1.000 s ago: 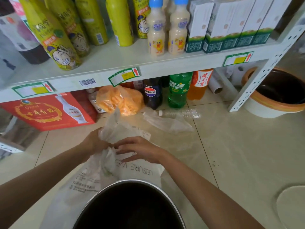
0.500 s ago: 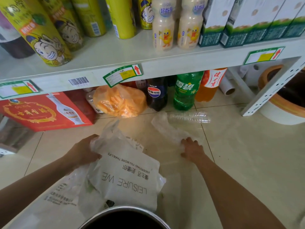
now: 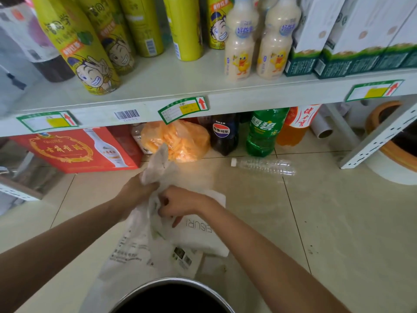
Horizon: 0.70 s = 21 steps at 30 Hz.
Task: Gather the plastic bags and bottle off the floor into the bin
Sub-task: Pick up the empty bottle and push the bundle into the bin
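Note:
My left hand [image 3: 137, 190] grips the bunched top of several white plastic bags [image 3: 158, 240], which hang down to the floor above the bin. My right hand [image 3: 180, 203] is closed on the same bundle just beside the left, with a clear bag pulled into it. One bag bears grey printed letters [image 3: 198, 229]. An empty clear plastic bottle [image 3: 264, 166] with a white cap lies on its side on the tiles, farther out and to the right of both hands. The dark round bin [image 3: 173, 297] with a metal rim stands at the bottom centre, directly under the bags.
A white shelf [image 3: 225, 102] with drink bottles and cartons juts out above the floor. Under it stand a red box [image 3: 74, 150], an orange bag [image 3: 178, 141], and cola, green and orange soda bottles. A brown-rimmed pot [image 3: 388, 154] sits at the right behind the shelf post.
My right hand reached out to the clear bag by the bottle, then came back to the bundle with it. The clear bag no longer lies on the floor; the bottle remains.

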### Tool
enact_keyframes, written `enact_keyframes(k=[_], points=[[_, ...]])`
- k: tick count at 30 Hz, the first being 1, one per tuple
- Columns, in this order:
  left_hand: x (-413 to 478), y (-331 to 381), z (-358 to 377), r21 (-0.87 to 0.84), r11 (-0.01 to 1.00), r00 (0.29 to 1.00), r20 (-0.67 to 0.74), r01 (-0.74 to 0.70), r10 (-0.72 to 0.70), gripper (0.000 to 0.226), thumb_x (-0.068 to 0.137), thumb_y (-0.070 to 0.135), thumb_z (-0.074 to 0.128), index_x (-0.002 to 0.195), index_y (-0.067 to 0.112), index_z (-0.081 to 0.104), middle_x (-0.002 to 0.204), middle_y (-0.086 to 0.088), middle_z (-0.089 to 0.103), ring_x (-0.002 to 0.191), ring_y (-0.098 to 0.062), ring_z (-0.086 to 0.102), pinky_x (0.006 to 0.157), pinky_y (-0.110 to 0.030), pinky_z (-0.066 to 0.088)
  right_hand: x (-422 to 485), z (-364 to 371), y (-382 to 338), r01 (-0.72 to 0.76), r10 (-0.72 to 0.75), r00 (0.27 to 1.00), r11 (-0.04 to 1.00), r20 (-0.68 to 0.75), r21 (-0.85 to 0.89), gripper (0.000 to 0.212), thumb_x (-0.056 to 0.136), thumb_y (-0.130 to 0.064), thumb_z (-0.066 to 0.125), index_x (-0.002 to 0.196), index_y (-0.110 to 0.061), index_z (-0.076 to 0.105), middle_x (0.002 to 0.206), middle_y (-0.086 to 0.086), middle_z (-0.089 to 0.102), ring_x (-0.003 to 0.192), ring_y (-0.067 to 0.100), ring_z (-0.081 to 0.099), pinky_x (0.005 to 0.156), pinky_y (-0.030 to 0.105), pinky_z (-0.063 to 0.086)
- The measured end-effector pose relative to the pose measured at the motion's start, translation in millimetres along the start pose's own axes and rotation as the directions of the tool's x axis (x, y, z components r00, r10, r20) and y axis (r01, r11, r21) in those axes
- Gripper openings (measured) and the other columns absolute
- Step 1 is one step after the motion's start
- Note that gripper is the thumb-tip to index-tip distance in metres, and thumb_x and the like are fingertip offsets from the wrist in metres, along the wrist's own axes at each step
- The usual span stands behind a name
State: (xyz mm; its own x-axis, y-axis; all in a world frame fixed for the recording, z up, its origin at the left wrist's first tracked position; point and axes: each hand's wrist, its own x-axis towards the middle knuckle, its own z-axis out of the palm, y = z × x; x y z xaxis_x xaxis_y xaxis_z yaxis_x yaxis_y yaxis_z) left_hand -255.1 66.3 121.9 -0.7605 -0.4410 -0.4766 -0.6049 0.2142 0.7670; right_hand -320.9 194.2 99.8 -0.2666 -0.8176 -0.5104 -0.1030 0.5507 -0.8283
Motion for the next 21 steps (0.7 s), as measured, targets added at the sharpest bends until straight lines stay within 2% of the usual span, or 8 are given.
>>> enact_keyframes(k=[3,7,10,13,14,16,18,21], points=[[-6,10,1,-0.034,0.999,0.996,0.091,0.03,-0.027,0.045,0.072,0.05,0.069,0.107,0.021,0.065,0.101,-0.006,0.073,0.09,-0.02,0.068,0.082,-0.033,0.053,4,7,-3,-0.006,0.006,1.0,1.0,0.03,-0.011,0.026,0.088,-0.002,0.053,0.112,0.007,0.056,0.106,0.019,0.06,0.101,0.036,0.062,0.086,0.048,0.057],[2,2,4,0.184,0.983,0.999,0.051,-0.012,0.002,0.028,0.062,0.019,0.081,0.082,0.024,0.063,0.081,0.001,0.065,0.078,-0.018,0.06,0.068,-0.027,0.048,-1,6,8,0.047,-0.031,0.988,0.993,0.153,-0.105,0.037,0.091,-0.004,0.052,0.127,0.002,0.051,0.134,0.021,0.049,0.12,0.034,0.051,0.097,0.041,0.048],[11,-8,0,0.27,0.963,1.0,-0.002,0.014,-0.014,0.051,0.055,0.02,0.083,0.1,0.02,0.06,0.085,0.002,0.064,0.091,-0.027,0.06,0.067,-0.029,0.045,-9,-17,28,0.026,-0.048,0.967,0.996,0.252,0.088,0.04,0.093,-0.005,0.051,0.133,-0.005,0.047,0.142,0.014,0.046,0.124,0.029,0.051,0.097,0.036,0.048],[20,-23,-3,0.381,0.924,1.0,-0.027,0.013,-0.003,0.083,0.036,0.04,0.075,0.115,0.019,0.058,0.104,-0.006,0.066,0.099,-0.03,0.06,0.085,-0.041,0.049,-12,-70,66,-0.008,0.019,0.995,0.993,-0.094,0.117,0.032,0.091,-0.01,0.056,0.122,-0.004,0.057,0.128,0.016,0.06,0.102,0.023,0.062,0.079,0.021,0.052],[23,-29,-2,0.414,0.91,1.0,-0.029,0.012,0.0,0.084,0.037,0.042,0.074,0.117,0.021,0.058,0.108,-0.008,0.067,0.1,-0.031,0.061,0.089,-0.045,0.049,-14,-91,85,-0.046,0.059,0.939,0.998,-0.34,0.047,0.029,0.089,-0.009,0.058,0.118,-0.003,0.06,0.124,0.018,0.062,0.102,0.024,0.062,0.077,0.022,0.052],[23,-32,5,0.464,0.886,0.999,-0.025,-0.007,0.021,0.084,0.037,0.047,0.072,0.117,0.023,0.057,0.112,-0.01,0.067,0.101,-0.032,0.061,0.091,-0.047,0.049,-23,-129,127,-0.222,0.119,0.695,0.974,-0.709,-0.054,0.04,0.084,-0.008,0.063,0.123,-0.003,0.055,0.128,0.021,0.057,0.114,0.032,0.056,0.091,0.034,0.049],[20,-24,16,0.497,0.867,0.999,-0.005,-0.033,0.041,0.079,0.043,0.041,0.075,0.117,0.022,0.056,0.116,-0.01,0.066,0.104,-0.032,0.059,0.092,-0.042,0.047,-39,-158,166,-0.448,0.211,0.547,0.891,-0.81,-0.071,0.068,0.078,-0.013,0.069,0.137,-0.006,0.037,0.142,0.02,0.041,0.128,0.036,0.042,0.103,0.044,0.042],[18,-12,34,0.511,0.859,0.999,0.016,-0.04,0.038,0.068,0.058,0.028,0.074,0.122,0.022,0.054,0.119,-0.011,0.063,0.11,-0.033,0.057,0.092,-0.039,0.043,-59,-178,203,-0.647,0.291,0.578,0.733,-0.762,-0.21,0.099,0.076,-0.022,0.073,0.149,-0.012,0.007,0.16,0.012,0.005,0.146,0.032,0.009,0.116,0.052,0.02]])
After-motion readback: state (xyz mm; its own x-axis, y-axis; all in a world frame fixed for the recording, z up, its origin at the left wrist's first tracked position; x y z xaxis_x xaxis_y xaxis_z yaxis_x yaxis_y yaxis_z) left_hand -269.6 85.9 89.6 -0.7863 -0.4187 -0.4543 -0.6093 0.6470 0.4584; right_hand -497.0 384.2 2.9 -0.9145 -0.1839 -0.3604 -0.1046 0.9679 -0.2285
